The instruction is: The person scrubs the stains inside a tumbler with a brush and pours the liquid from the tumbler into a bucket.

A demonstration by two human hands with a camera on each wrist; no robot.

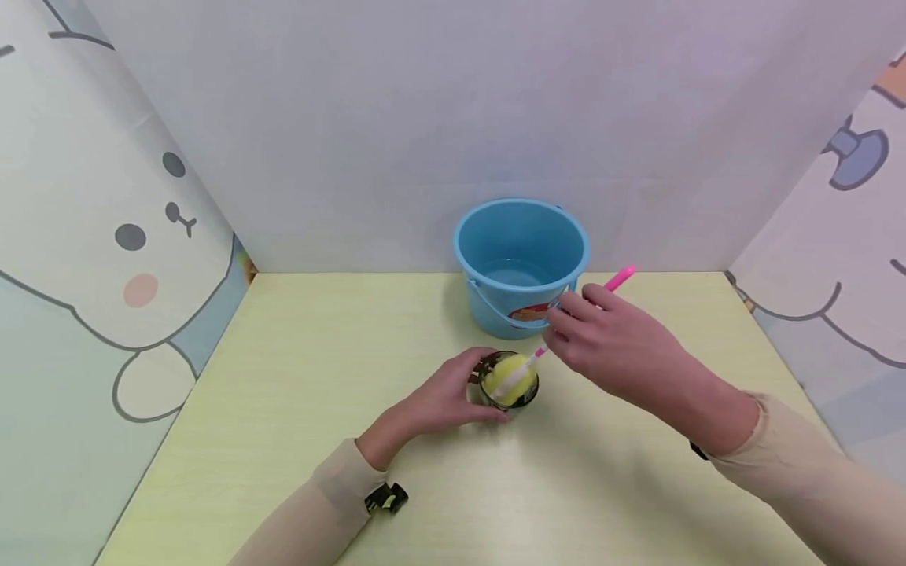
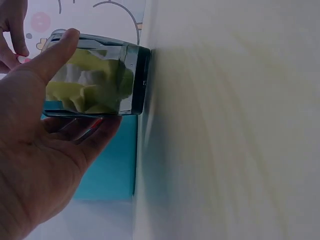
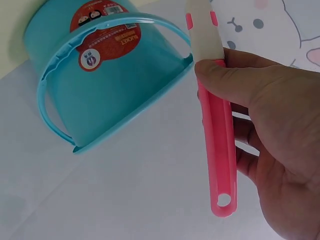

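My left hand point(image 1: 447, 397) grips a dark-tinted clear glass point(image 2: 132, 80) from the side, thumb and fingers curled round it. The glass stands upright on the table in front of the bucket. My right hand point(image 1: 614, 338) holds a sponge brush by its pink handle point(image 3: 220, 135), thumb and fingers wrapped about it. The brush slants down to the left, and its yellow sponge head point(image 1: 513, 379) sits inside the glass. Through the glass wall, the left wrist view shows the sponge squashed and folded.
A light blue bucket point(image 1: 488, 303) with a red label stands behind the glass against the back wall, its handle hanging down in front. The pale yellow table point(image 1: 340, 338) is bounded by a plain wall behind and cartoon-printed panels point(image 1: 106, 196) at both sides.
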